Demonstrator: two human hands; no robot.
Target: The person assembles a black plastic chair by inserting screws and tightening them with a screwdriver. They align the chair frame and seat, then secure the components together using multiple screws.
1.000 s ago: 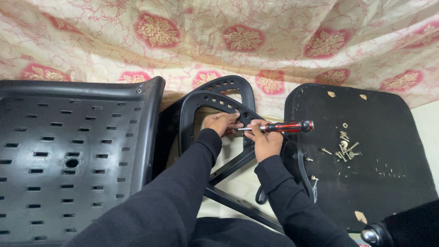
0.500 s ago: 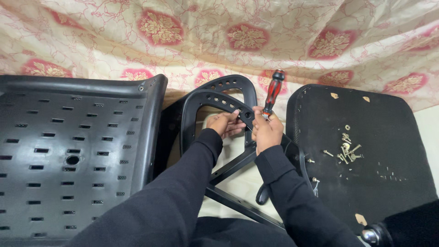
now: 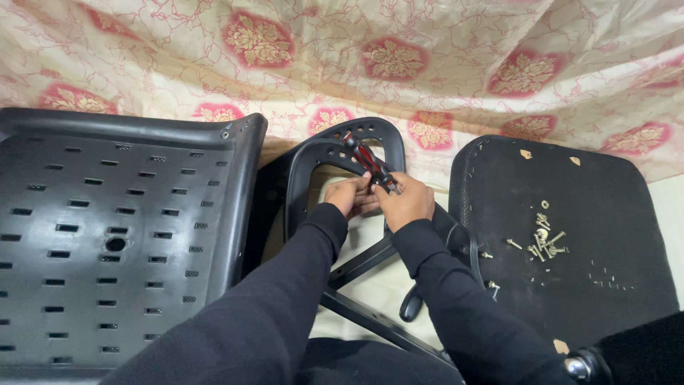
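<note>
My right hand (image 3: 407, 202) grips a screwdriver (image 3: 367, 158) with a red and black handle; the handle points up and to the left, away from me. My left hand (image 3: 349, 194) sits right beside it, fingers closed at the screwdriver's tip against a black plastic chair armrest (image 3: 313, 153). The tip itself and whatever the left fingers pinch are hidden. Both sleeves are black. The armrest loops up in front of me over a black metal frame bar (image 3: 360, 265).
A black perforated plastic chair back (image 3: 107, 242) lies at the left. A black padded seat (image 3: 570, 235) lies at the right with several loose screws (image 3: 543, 239) on it. Floral cloth (image 3: 399, 64) covers the floor behind. A chrome caster part (image 3: 578, 367) shows bottom right.
The screwdriver handle has swung from pointing right, through upright, to pointing up-left. Both hands stayed at the same spot on the armrest.
</note>
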